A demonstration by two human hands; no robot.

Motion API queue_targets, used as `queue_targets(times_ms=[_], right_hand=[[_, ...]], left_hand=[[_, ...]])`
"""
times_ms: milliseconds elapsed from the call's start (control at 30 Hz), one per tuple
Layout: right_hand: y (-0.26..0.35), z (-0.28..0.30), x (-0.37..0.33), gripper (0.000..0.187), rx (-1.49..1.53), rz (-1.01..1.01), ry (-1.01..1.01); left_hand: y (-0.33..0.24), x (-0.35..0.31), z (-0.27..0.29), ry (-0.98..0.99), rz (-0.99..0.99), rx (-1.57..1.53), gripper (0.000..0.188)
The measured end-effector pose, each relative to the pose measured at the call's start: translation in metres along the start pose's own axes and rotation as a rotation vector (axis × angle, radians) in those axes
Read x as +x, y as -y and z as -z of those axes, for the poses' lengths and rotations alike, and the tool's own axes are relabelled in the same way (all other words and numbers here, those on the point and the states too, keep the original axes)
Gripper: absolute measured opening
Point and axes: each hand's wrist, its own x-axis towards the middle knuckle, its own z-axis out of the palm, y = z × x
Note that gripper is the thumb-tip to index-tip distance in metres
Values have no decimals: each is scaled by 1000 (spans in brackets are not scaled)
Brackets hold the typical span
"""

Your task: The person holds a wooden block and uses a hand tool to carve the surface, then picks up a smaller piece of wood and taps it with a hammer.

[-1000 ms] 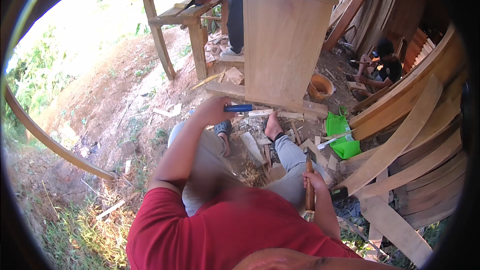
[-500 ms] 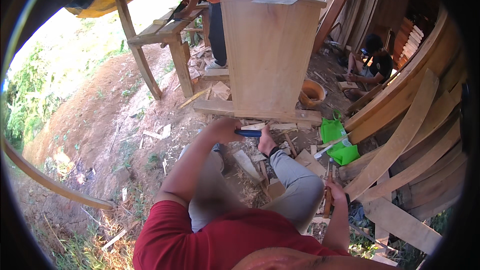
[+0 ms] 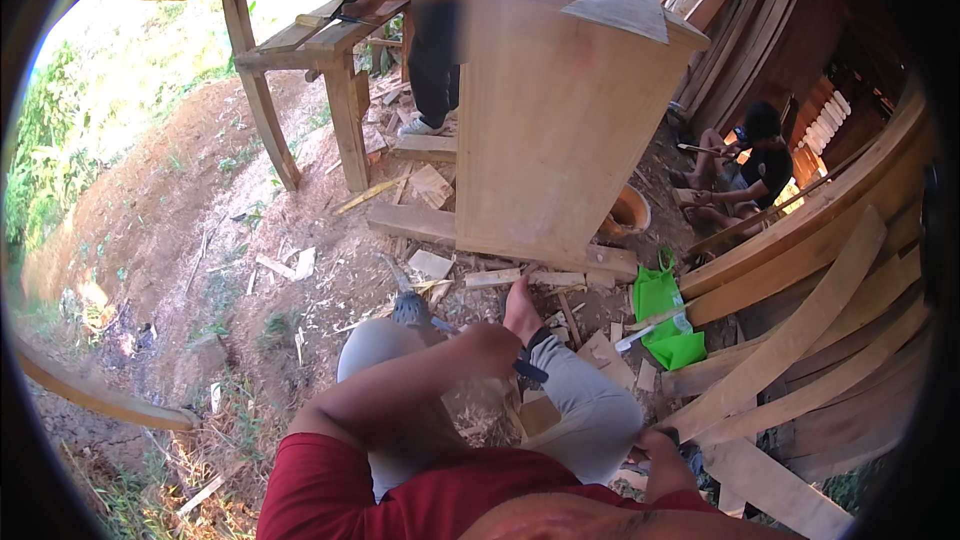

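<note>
The left hand [image 3: 492, 348] is curling around a dark-handled tool [image 3: 530, 370] just above the grey-trousered knees — the tool's end is poking out beside a bare foot [image 3: 521, 308]. The right hand [image 3: 662, 452] is resting low by the hip near pale curved wooden planks [image 3: 800, 340]; whether it is gripping anything cannot be told.

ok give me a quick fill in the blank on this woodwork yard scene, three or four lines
1. The tall unpainted cabinet is made of ____.
2. The bag lying beside the curved planks is ____ in colour.
3. The person's left hand rests near their own bent ____.
4. The person wears a short-sleeved shirt that is ____.

Missing words: wood; green; knee; red
</note>
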Motion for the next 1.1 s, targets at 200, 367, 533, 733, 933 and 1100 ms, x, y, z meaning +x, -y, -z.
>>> queue_targets(times_ms=[200,367,533,733,933,1100], right_hand=[[153,63,-50,49,-1458,323,-415],[450,-127,-331,28,-823,1501,-461],[626,-217,-527,24,-606,2163,-648],[818,-207,-610,30,-292,2161,-1300],[912,-182,-611,31,-572,1648,-1423],[921,-153,-606,33,-687,1522,-1454]], left_hand=[[-18,25,-7,2,-265,149,26],[-16,4,-7,-86,-216,-31,17],[-14,-16,19,-37,-195,-27,17],[-2,-29,28,-153,-221,-21,19],[9,-51,12,-230,-123,1,20],[21,-66,23,-206,-126,-19,20]])
